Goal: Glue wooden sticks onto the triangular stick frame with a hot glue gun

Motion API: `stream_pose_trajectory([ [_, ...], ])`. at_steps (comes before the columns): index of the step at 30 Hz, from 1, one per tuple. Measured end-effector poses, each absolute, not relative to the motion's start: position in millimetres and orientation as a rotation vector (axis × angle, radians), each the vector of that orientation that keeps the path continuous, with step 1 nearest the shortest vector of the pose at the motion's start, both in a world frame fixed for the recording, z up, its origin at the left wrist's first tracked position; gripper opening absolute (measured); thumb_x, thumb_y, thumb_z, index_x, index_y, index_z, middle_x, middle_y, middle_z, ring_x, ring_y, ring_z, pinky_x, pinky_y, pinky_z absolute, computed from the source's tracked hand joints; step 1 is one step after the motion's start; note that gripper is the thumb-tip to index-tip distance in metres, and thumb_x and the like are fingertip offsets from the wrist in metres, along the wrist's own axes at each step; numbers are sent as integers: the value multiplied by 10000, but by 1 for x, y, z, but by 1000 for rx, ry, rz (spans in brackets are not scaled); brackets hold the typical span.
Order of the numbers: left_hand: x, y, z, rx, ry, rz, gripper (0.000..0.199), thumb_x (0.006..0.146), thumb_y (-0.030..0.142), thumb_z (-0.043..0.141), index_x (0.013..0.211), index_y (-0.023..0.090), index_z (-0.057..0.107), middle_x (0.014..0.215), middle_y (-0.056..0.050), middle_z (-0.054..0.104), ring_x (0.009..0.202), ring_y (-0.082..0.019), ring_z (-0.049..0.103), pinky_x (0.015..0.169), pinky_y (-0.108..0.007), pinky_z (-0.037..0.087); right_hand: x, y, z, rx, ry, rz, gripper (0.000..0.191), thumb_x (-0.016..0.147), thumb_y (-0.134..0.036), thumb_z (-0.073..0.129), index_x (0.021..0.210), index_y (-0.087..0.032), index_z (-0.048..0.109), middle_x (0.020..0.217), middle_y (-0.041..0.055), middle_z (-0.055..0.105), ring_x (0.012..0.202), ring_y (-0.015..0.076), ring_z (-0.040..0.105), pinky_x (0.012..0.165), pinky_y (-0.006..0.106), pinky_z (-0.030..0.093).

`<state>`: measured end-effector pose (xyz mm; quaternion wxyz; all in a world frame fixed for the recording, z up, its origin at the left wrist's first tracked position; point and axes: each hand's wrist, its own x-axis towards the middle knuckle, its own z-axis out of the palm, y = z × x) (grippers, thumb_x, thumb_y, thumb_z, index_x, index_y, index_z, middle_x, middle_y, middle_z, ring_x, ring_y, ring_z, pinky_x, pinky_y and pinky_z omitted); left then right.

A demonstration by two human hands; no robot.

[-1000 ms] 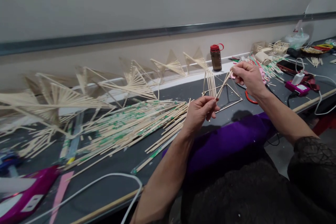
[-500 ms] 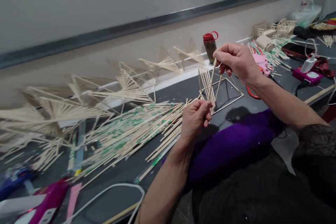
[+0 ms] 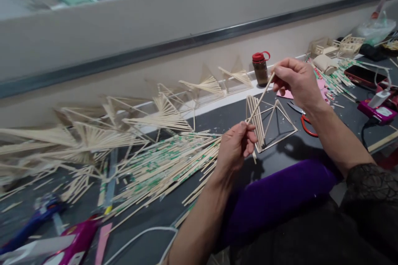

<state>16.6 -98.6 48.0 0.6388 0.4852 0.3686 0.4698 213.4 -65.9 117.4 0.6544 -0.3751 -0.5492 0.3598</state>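
Note:
Between my two hands a thin wooden stick [image 3: 261, 97] slants up to the right. My left hand [image 3: 238, 145] pinches its lower end, and my right hand [image 3: 294, 78] pinches the upper end. Just behind the stick, a small frame of glued sticks [image 3: 277, 140] stands on the dark table, with a row of parallel sticks along its left side. Beside my left hand spreads a big pile of loose sticks [image 3: 174, 161], some in green-printed wrappers. Scissors with red handles [image 3: 307, 126] lie below my right wrist, partly hidden by it.
Several fan-shaped stick structures [image 3: 161, 114] line the wall side. A bottle with a red lid [image 3: 260, 70] stands behind my right hand. A magenta glue gun [image 3: 77, 240] and white cable [image 3: 139, 234] lie front left. A phone [image 3: 365, 75] and purple power strip [image 3: 377, 109] sit at right.
The stick between my hands has tipped from nearly upright to a clearer slant, its top moving right with my right hand. The view has shifted, so the table things appear lower and further right.

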Motion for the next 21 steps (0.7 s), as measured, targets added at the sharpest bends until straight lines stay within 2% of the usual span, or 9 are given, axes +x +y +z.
stream_pose_trajectory([
  [4, 8, -91, 45, 1029, 808, 993, 413, 689, 509, 780, 828, 135, 676, 579, -4, 670, 317, -53, 445, 274, -151, 254, 215, -58, 118, -868, -1272, 798, 72, 830, -233, 552, 784, -178, 560, 677, -18, 601, 518, 57, 567, 434, 170, 407],
  [8, -1, -94, 33, 1068, 951, 1138, 327, 740, 418, 760, 929, 154, 722, 764, -52, 744, 425, -60, 527, 340, -152, 336, 208, -61, 115, -952, -1361, 733, 93, 840, -238, 563, 766, -183, 576, 664, -24, 603, 521, 54, 557, 446, 172, 406],
  [11, -6, -101, 29, 1192, 1066, 1168, 252, 756, 332, 753, 965, 192, 752, 830, -43, 756, 472, -69, 551, 406, -177, 404, 190, -73, 111, -982, -1485, 752, 103, 839, -223, 584, 745, -181, 583, 625, -36, 595, 511, 53, 545, 462, 178, 415],
  [13, -9, -103, 27, 1330, 1068, 1131, 170, 746, 283, 756, 898, 210, 774, 777, -21, 742, 523, -92, 583, 478, -201, 456, 176, -82, 107, -962, -1610, 769, 92, 838, -193, 582, 748, -175, 589, 613, -42, 597, 519, 52, 545, 485, 178, 428],
  [15, -10, -105, 24, 1457, 1020, 1069, 53, 743, 256, 747, 740, 206, 766, 694, -12, 715, 567, -115, 607, 536, -218, 481, 164, -87, 100, -928, -1742, 726, 89, 835, -155, 568, 751, -167, 594, 628, -41, 607, 542, 48, 545, 514, 173, 436],
  [18, -11, -105, 14, 1460, 951, 919, 261, 811, 311, 686, 585, 181, 698, 585, -19, 672, 494, -108, 567, 502, -219, 459, 156, -88, 92, -900, -1824, 644, 94, 833, -118, 560, 755, -150, 602, 658, -32, 616, 562, 41, 541, 538, 164, 433],
  [21, -14, -103, 3, 1316, 899, 844, 375, 859, 440, 633, 616, 161, 696, 488, -25, 621, 385, -95, 485, 403, -206, 379, 157, -85, 90, -877, -1799, 634, 103, 841, -121, 547, 752, -152, 588, 651, -36, 603, 555, 40, 526, 546, 163, 432],
])
